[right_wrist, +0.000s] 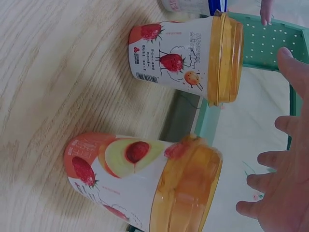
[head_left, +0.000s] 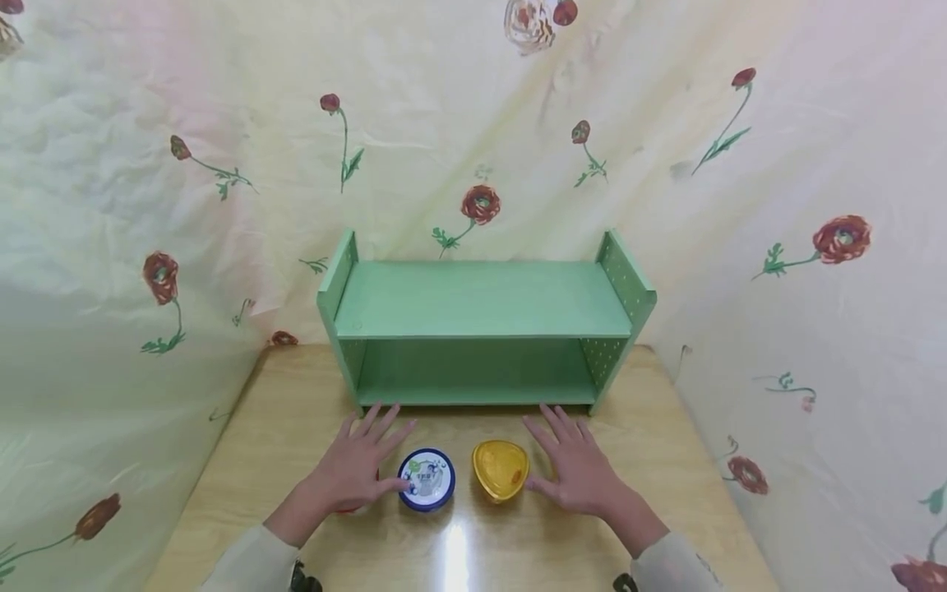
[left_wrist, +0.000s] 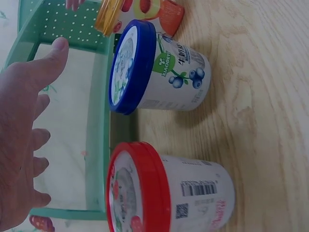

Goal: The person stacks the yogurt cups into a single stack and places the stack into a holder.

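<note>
My left hand hovers with its fingers spread over a white tub with a red lid; in the head view the hand hides most of that tub. To its right stands a white tub with a blue lid and blueberries printed on its side. Then comes a strawberry-printed cup with a yellow lid. A second yellow-lidded cup stands beside it, hidden in the head view by my right hand, whose fingers are also spread. Neither hand holds anything.
A green two-tier shelf stands behind the containers on the wooden table. Its side panels have small holes and rise above the top tier. Flower-printed cloth hangs at the back and on both sides.
</note>
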The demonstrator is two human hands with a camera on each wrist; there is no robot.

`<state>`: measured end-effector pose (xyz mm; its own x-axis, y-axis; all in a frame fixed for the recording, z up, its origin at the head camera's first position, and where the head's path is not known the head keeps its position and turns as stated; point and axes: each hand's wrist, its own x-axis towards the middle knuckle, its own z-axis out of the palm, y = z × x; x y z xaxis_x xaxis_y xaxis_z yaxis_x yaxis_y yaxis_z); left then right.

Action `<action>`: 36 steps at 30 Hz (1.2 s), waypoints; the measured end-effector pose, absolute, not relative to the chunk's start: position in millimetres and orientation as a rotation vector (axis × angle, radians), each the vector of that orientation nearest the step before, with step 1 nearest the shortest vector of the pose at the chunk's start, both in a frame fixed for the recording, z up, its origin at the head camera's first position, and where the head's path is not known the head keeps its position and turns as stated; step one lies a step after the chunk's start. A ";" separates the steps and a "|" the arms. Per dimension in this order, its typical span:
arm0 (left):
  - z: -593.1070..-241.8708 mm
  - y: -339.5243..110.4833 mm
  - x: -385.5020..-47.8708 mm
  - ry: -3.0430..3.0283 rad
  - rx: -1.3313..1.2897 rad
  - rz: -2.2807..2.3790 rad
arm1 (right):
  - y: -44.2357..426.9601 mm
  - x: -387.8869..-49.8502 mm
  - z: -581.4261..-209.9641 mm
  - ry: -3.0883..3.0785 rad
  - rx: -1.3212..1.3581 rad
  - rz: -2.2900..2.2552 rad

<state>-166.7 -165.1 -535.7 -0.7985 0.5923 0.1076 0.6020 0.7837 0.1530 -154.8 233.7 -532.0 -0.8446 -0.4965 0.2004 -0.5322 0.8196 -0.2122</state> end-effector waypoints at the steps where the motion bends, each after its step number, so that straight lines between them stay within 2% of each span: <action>1: -536.5 -166.0 -166.4 -2.925 -0.967 -0.281 | 233.2 -154.8 -531.8 -2.873 0.810 0.394; 36: -560.4 -226.0 -144.7 -3.115 -0.406 -0.549 | 171.2 -146.7 -506.5 -2.857 0.910 0.679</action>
